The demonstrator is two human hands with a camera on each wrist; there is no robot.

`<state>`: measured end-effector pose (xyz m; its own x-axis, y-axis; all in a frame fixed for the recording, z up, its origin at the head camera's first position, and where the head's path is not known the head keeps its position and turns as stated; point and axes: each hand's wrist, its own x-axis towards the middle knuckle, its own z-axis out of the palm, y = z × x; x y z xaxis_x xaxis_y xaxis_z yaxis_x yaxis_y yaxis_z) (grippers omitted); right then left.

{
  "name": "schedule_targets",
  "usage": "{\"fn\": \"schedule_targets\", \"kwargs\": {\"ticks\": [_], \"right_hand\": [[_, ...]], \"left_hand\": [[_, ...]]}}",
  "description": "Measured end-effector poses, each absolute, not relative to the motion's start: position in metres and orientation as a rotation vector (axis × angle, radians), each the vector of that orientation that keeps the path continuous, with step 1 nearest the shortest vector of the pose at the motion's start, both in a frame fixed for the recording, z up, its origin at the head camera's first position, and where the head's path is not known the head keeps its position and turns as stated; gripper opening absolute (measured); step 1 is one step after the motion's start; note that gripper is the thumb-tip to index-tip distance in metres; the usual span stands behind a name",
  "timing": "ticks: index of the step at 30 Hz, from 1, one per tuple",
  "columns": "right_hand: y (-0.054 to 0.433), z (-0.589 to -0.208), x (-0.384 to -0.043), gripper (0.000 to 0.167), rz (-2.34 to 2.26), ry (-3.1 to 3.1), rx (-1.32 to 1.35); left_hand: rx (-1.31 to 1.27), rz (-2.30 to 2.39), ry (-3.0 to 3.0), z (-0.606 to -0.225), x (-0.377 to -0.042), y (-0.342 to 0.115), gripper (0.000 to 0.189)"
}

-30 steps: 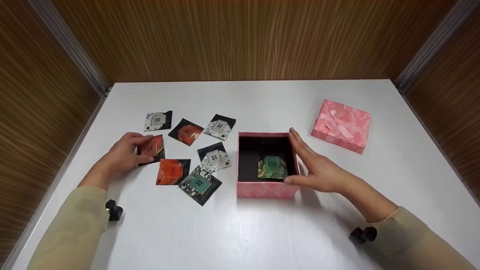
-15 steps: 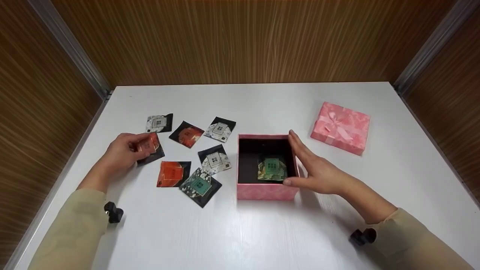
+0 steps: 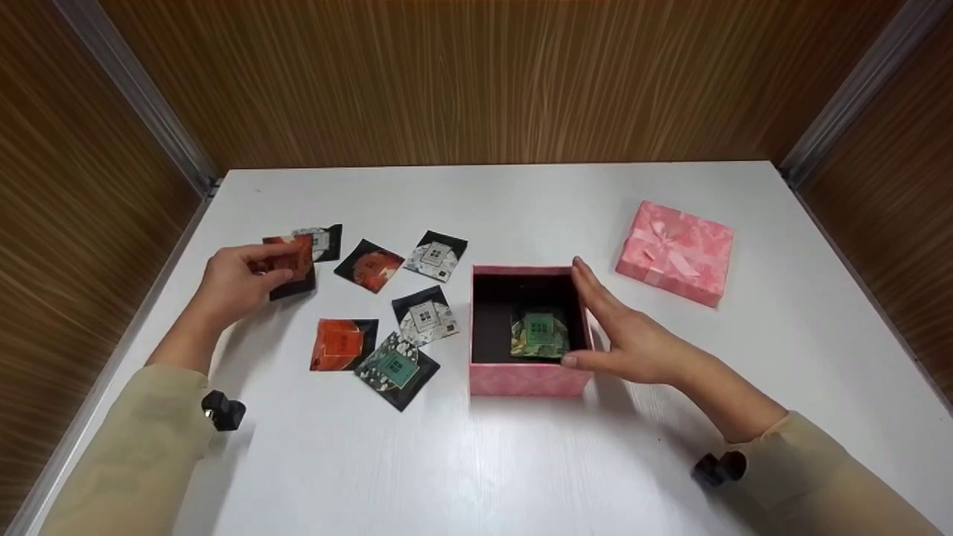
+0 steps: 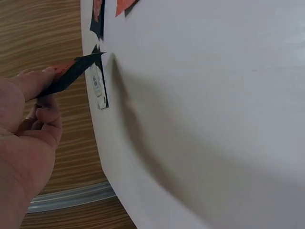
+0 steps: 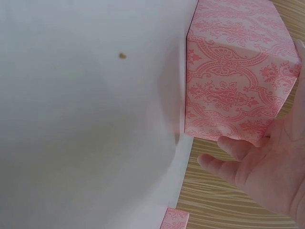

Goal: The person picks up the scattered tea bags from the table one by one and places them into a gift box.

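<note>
My left hand (image 3: pixel 232 286) pinches a red-and-black tea sachet (image 3: pixel 299 262) between thumb and fingers at the left of the table. In the left wrist view this sachet (image 4: pixel 71 76) is tilted and raised off the white surface. Behind it lies a white-and-black sachet (image 3: pixel 324 242), partly covered in the head view. My right hand (image 3: pixel 636 342) rests against the right side of a pink box (image 3: pixel 525 380), thumb and forefinger spread along its rim. A green sachet (image 3: pixel 540 335) lies inside on the right; the right wrist view shows the box's patterned wall (image 5: pixel 228 86).
Several more sachets lie left of the box, among them an orange one (image 3: pixel 342 344), a green-and-white one (image 3: pixel 397 370) and a red one (image 3: pixel 369 266). The pink lid with a bow (image 3: pixel 676 253) sits at the back right. Wood-grain panels (image 3: pixel 476 82) enclose the table.
My left hand has lifted the red-and-black sachet from the table and carried it slightly back, so it now overlaps the white-and-black one in view. My right hand stays at the box.
</note>
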<state>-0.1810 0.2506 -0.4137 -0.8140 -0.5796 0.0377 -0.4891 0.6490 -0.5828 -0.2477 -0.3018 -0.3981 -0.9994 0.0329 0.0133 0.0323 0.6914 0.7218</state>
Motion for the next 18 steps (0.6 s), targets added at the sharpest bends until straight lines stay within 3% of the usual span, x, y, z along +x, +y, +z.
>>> {"fn": "schedule_targets", "kwargs": {"ticks": [10,18], "right_hand": [[0.251,-0.415,-0.182,0.118,-0.903,2.708,-0.888],[0.251,-0.413,-0.18,0.117,-0.897,2.706,-0.892]], "left_hand": [[0.218,1.271,2.934,-0.366,-0.242,-0.269,0.036],[0.413,1.258,2.953,-0.346,-0.233,-0.234,0.046]]}}
